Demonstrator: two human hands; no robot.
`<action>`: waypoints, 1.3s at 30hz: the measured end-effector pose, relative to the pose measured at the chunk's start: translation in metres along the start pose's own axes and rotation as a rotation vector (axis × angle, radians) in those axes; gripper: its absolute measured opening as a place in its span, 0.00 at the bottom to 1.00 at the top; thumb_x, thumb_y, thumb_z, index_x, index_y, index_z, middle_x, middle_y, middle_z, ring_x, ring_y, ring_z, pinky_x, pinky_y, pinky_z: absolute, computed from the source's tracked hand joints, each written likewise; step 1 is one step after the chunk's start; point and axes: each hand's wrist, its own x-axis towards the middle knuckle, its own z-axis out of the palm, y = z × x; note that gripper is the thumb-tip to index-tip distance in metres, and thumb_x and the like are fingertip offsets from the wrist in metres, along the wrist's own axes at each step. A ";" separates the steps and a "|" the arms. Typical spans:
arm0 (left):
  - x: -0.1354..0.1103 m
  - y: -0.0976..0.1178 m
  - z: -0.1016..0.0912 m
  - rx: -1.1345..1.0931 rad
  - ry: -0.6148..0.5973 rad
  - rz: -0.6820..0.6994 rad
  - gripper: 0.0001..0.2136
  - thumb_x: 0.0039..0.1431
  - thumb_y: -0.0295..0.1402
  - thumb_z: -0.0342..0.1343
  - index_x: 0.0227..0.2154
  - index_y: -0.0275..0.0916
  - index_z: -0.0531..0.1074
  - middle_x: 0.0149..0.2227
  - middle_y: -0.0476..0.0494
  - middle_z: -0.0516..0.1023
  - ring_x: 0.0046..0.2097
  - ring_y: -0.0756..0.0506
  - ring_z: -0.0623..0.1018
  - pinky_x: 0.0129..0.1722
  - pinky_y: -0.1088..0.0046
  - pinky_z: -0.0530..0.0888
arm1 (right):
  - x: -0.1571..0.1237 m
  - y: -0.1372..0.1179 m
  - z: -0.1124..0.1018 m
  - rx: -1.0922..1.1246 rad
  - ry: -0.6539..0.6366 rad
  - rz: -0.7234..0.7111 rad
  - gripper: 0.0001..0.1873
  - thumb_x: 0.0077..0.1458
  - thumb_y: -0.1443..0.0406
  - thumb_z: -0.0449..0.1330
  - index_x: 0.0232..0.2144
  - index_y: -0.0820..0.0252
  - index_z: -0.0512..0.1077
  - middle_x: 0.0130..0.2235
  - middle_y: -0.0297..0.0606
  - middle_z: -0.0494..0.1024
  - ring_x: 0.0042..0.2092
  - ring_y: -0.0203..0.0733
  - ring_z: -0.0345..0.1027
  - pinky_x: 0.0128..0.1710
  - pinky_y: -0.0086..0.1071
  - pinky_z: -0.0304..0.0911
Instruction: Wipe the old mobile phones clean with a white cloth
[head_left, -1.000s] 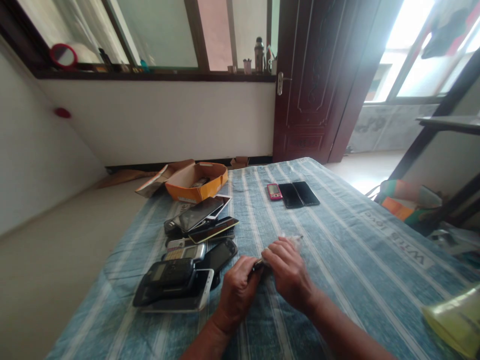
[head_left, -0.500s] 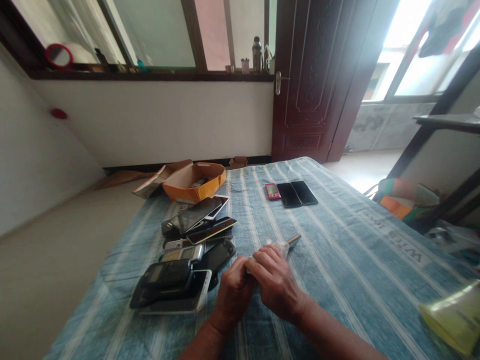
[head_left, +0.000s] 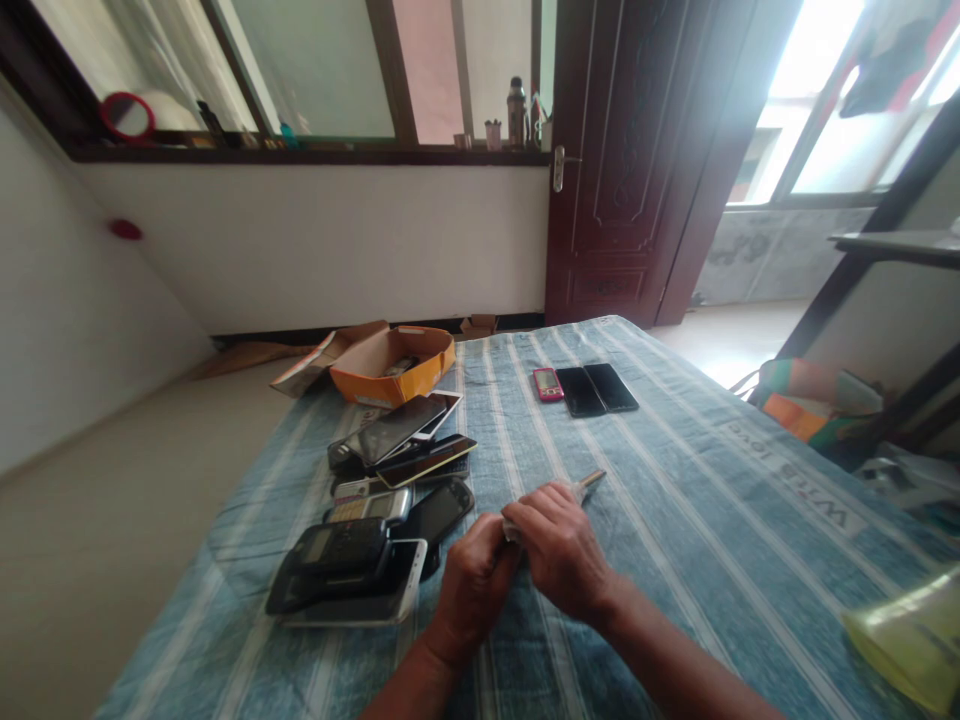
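Observation:
My left hand (head_left: 474, 580) is closed, its knuckles against my right hand; what its fingers hold is hidden. My right hand (head_left: 562, 550) is wrapped round a crumpled, whitish, thin sheet (head_left: 512, 530), tissue or plastic, which shows between the hands and past the fingers. Beyond the right fingers a narrow brownish thing (head_left: 593, 478) juts out to the upper right; its kind is unclear. Left of my hands lies a pile of mobile phones, with a black phone (head_left: 439, 512) nearest and a white-edged phone (head_left: 411, 585) at the front.
A pink phone (head_left: 548, 384) and two black phones (head_left: 580, 391) (head_left: 611, 387) lie farther back on the striped blue cloth (head_left: 675, 560). An orange box (head_left: 394, 385) stands open at the far left. A yellow translucent package (head_left: 907, 635) sits at the right edge.
Both hands have shifted slightly to the right, still together. The whitish sheet shows more between them and less beyond the right fingers. The phones have stayed put.

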 end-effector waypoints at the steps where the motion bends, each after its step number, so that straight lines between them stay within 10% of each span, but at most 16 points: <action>1: 0.000 0.000 0.000 -0.003 -0.018 -0.012 0.08 0.61 0.29 0.49 0.27 0.38 0.69 0.25 0.48 0.71 0.28 0.50 0.73 0.28 0.76 0.70 | 0.000 0.003 -0.001 0.007 0.008 -0.002 0.15 0.64 0.70 0.45 0.33 0.60 0.70 0.27 0.37 0.70 0.32 0.40 0.61 0.37 0.35 0.54; 16: 0.002 0.001 -0.002 0.026 -0.037 -0.022 0.08 0.62 0.30 0.50 0.33 0.37 0.74 0.29 0.46 0.76 0.31 0.48 0.77 0.31 0.75 0.73 | -0.012 0.059 -0.024 -0.057 0.145 0.082 0.12 0.62 0.70 0.49 0.37 0.60 0.73 0.30 0.37 0.75 0.34 0.40 0.66 0.45 0.40 0.59; 31: 0.002 0.002 -0.001 0.039 -0.036 -0.028 0.09 0.63 0.32 0.50 0.32 0.38 0.75 0.28 0.46 0.75 0.29 0.49 0.76 0.30 0.76 0.73 | -0.013 0.086 -0.029 0.721 0.513 1.078 0.19 0.39 0.56 0.68 0.33 0.63 0.78 0.25 0.35 0.75 0.26 0.39 0.67 0.24 0.30 0.62; 39: 0.002 0.003 -0.002 0.044 -0.035 -0.038 0.09 0.63 0.33 0.50 0.32 0.38 0.74 0.28 0.46 0.75 0.29 0.49 0.76 0.29 0.76 0.73 | -0.013 0.077 -0.035 0.936 0.328 0.962 0.20 0.45 0.51 0.66 0.32 0.62 0.77 0.26 0.34 0.74 0.27 0.35 0.65 0.25 0.26 0.58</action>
